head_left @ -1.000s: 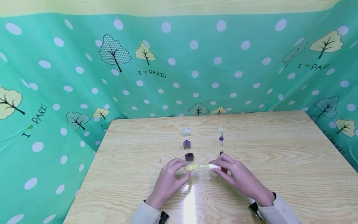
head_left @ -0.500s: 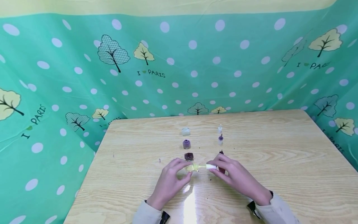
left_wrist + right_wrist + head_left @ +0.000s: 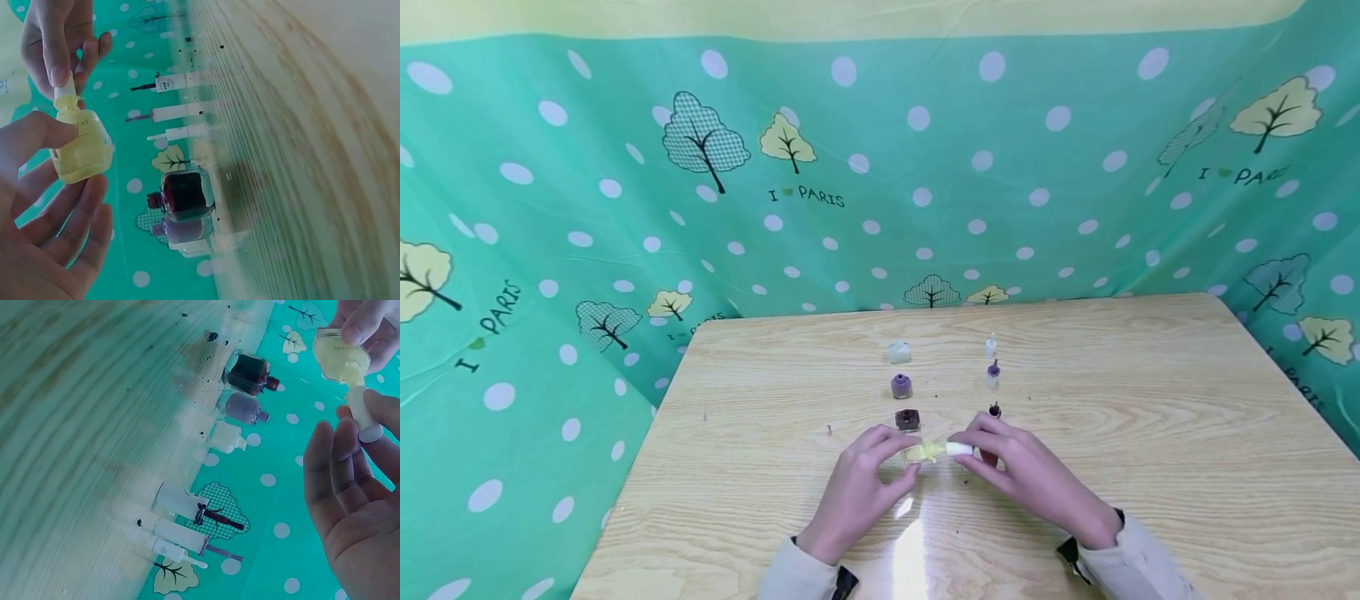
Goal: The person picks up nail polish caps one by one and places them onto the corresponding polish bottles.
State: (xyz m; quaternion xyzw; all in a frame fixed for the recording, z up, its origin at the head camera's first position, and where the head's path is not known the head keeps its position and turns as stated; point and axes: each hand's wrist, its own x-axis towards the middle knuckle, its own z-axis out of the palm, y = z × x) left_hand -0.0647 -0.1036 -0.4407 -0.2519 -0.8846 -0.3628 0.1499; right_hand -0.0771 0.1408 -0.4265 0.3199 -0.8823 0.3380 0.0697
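Observation:
A small glass bottle of yellow nail polish (image 3: 84, 147) lies between the thumb and fingers of my left hand (image 3: 865, 483), held above the table and tipped with its neck toward the right. My right hand (image 3: 1022, 467) pinches its white brush cap (image 3: 364, 415) between thumb and fingers. The cap sits in line with the neck, its lower end right at the opening, and the brush is hidden. Yellow polish is smeared around the neck in the right wrist view.
Beyond my hands, open polish bottles stand in a row: dark red (image 3: 907, 421), purple (image 3: 901, 387) and whitish (image 3: 898, 353). Right of them stand brush caps, brushes up: dark (image 3: 181, 500), purple (image 3: 993, 374) and white (image 3: 991, 347). Small dark specks dot the wooden table (image 3: 760, 400).
My right hand has moved left, bringing the cap to the bottle. The yellow brush, visible between them earlier, has gone into the neck. My left hand has shifted slightly right.

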